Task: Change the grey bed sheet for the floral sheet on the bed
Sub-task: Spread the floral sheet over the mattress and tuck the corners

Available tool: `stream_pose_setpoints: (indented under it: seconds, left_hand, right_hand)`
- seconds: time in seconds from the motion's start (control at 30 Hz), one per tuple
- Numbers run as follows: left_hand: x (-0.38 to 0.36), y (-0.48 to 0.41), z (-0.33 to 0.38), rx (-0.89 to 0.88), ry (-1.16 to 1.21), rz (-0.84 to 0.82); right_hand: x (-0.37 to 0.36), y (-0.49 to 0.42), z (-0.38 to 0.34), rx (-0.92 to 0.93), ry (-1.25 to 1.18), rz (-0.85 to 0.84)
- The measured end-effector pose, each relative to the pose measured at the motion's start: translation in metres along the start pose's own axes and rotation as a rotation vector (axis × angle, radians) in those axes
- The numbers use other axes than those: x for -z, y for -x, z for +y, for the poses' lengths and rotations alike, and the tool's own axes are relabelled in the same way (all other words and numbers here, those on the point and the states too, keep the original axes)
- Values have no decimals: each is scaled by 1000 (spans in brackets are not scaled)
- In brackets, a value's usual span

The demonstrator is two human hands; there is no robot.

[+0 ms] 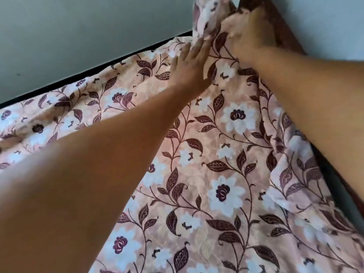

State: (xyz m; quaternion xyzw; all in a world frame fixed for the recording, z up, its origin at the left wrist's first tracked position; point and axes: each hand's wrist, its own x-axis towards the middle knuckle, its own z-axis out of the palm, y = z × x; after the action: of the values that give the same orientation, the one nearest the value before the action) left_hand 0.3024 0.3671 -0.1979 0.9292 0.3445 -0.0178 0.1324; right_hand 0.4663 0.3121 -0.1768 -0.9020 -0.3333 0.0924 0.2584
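The floral sheet, pink with white flowers and dark maroon leaves, covers the bed across most of the view. At the far corner a bunch of it stands up against the wall. My left hand lies flat with straight fingers on the sheet just below that bunch. My right hand is at the corner by the dark wooden bed frame, fingers curled into the bunched fabric. No grey sheet shows.
A pale grey-green wall runs along the bed's far side, with a dark gap between it and the mattress. The brown wooden frame rises at the top right and runs down the right edge. Folds of sheet hang at the right.
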Motion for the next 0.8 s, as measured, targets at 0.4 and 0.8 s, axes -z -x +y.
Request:
stream_pose_setpoints:
  seconds: [0.4,0.8]
  left_hand:
    - [-17,-21,-25,295,170,-13]
    - [-10,-94,-57,331,65,-98]
  right_hand:
    - [-50,96,56,-41,417,-616]
    - [-51,40,37,-129,573,-798]
